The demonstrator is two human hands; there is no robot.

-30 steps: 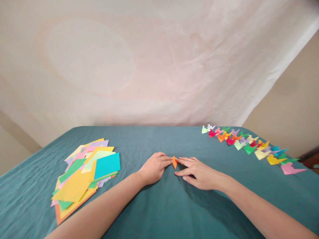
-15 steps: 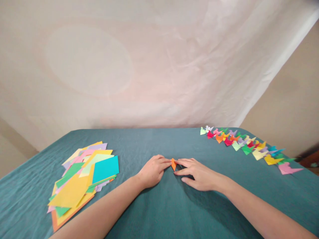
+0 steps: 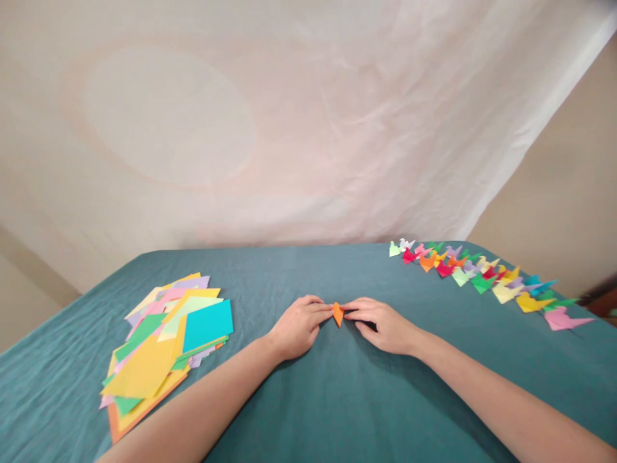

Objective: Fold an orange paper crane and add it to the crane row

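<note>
A small piece of folded orange paper (image 3: 338,315), kite-shaped with a point towards me, lies on the teal cloth between my hands. My left hand (image 3: 299,326) has its fingers closed together, the tips pressing the paper's left upper edge. From the other side, my right hand (image 3: 380,323) holds the upper right edge under its bunched fingertips, with its thumb bent in below. The fingertips partly cover the paper's upper edges.
Loose coloured paper sheets (image 3: 144,366) lie in a heap on the left, a blue sheet (image 3: 208,326) on top. Rows of small folded paper birds (image 3: 482,283) stand at the right edge of the cloth-covered table (image 3: 299,411). A pale fabric sheet (image 3: 308,128) hangs behind.
My right hand's spread fingers have drawn together at the paper's upper right edge. The orange paper now shows more of its face. My left hand stays at its left edge.
</note>
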